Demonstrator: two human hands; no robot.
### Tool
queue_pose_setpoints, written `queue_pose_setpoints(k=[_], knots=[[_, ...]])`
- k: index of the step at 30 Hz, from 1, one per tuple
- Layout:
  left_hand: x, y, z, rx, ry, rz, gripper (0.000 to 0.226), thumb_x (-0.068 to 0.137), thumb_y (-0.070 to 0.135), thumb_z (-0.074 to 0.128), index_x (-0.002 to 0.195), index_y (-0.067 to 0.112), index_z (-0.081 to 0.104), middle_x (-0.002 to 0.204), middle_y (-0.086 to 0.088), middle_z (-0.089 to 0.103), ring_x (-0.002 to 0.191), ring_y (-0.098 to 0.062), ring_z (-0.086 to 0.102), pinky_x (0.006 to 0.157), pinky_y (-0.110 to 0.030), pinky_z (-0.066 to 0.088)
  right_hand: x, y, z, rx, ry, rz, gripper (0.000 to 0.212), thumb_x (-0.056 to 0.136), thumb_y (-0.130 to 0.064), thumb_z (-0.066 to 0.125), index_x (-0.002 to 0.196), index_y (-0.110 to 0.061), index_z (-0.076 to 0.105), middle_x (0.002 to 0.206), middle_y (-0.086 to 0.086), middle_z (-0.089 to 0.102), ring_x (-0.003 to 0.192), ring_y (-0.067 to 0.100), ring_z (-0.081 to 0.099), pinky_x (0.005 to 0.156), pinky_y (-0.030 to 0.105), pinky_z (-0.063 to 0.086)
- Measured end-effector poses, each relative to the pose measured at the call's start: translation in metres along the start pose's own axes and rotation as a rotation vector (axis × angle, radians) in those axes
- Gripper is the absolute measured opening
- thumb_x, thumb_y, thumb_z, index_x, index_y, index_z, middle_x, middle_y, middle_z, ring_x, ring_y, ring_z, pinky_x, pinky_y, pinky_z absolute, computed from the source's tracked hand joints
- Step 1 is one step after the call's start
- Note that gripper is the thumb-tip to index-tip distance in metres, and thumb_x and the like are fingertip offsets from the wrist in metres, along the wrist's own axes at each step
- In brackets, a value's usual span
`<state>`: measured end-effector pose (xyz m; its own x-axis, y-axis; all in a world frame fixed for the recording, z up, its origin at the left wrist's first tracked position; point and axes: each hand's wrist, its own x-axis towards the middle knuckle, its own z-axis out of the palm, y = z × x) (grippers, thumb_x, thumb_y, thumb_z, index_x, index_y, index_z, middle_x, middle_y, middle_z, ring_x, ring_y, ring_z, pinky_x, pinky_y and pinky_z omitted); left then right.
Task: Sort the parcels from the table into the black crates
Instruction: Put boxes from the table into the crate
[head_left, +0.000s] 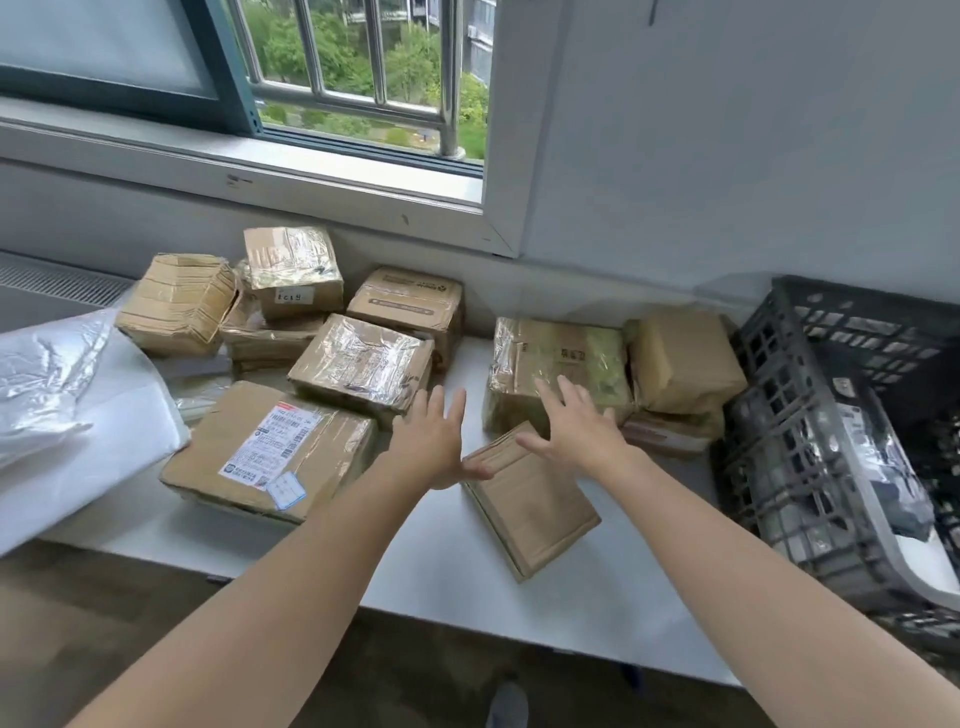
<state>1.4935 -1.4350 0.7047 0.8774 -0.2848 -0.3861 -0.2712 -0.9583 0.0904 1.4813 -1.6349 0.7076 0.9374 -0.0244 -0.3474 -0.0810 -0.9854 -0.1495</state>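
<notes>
Several brown cardboard parcels lie on the white table (447, 566). A small flat parcel (535, 512) lies nearest, in the middle. My left hand (434, 441) hovers open at its left corner, fingers spread. My right hand (576, 423) is open too, above the small parcel's far end and in front of a tape-wrapped parcel (561, 364). A large parcel with a white shipping label (270, 449) lies to the left. A black crate (810, 457) stands at the right end of the table, holding dark bagged parcels (878, 467).
More taped boxes (363, 364) are stacked toward the wall under the window sill (249, 171). A white plastic bag (67, 400) lies at the table's left end. A wrapped tan parcel (680, 361) sits beside the crate. The wooden floor (93, 639) shows below the table edge.
</notes>
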Motion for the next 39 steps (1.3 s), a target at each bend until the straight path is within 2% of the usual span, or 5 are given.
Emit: queue_pose_setpoints(k=[8,22,30,36,39], knots=[[0.023,0.008,0.003,-0.089,-0.01,-0.078,0.118,0.079,0.077,0.055,0.157,0.019,-0.012,0.166,-0.009,-0.008,0.152,-0.029,-0.007,0.12,-0.052,0.019,0.039,0.008,0.004,0.044,0.049,-0.027,0.087,0.093,-0.064,0.048,0.158,-0.029,0.002,0.166,0.007,0.0,0.152,0.029,0.002,0.117,0.062,0.012],[0.105,0.035,0.0,-0.484,-0.018,0.042,0.1,0.091,0.06,0.056,0.158,0.015,-0.002,0.161,-0.01,0.014,0.148,-0.026,0.019,0.116,-0.041,0.027,0.076,0.044,0.01,0.05,-0.008,0.352,0.078,0.092,-0.074,0.035,0.156,-0.032,0.019,0.164,0.013,0.01,0.146,0.044,0.012,0.113,0.061,0.02],[0.15,0.006,-0.012,-0.752,-0.024,-0.055,0.102,0.093,0.051,0.061,0.157,0.007,-0.005,0.162,-0.019,0.017,0.146,-0.032,0.027,0.113,-0.042,0.032,0.102,0.046,0.017,0.379,0.273,0.424,0.073,0.091,-0.058,0.054,0.151,-0.023,0.031,0.152,0.012,0.032,0.134,0.036,0.035,0.105,0.045,0.038],[0.16,-0.011,-0.019,-0.871,0.043,0.026,0.096,0.074,0.033,0.085,0.148,0.01,0.029,0.14,0.001,0.048,0.118,-0.013,0.049,0.081,-0.005,0.037,0.112,0.049,0.01,0.698,0.264,0.416,0.093,0.084,-0.053,0.07,0.157,-0.023,0.02,0.159,0.006,0.03,0.141,0.027,0.038,0.11,0.041,0.036],[0.153,-0.019,-0.032,-0.895,0.172,0.091,0.109,0.071,0.032,0.088,0.156,0.014,0.021,0.155,0.003,0.037,0.141,-0.018,0.037,0.107,-0.018,0.032,0.104,0.049,-0.012,0.784,0.337,0.339,0.094,0.079,-0.058,0.072,0.155,-0.028,0.026,0.158,-0.002,0.034,0.142,0.02,0.037,0.114,0.039,0.033]])
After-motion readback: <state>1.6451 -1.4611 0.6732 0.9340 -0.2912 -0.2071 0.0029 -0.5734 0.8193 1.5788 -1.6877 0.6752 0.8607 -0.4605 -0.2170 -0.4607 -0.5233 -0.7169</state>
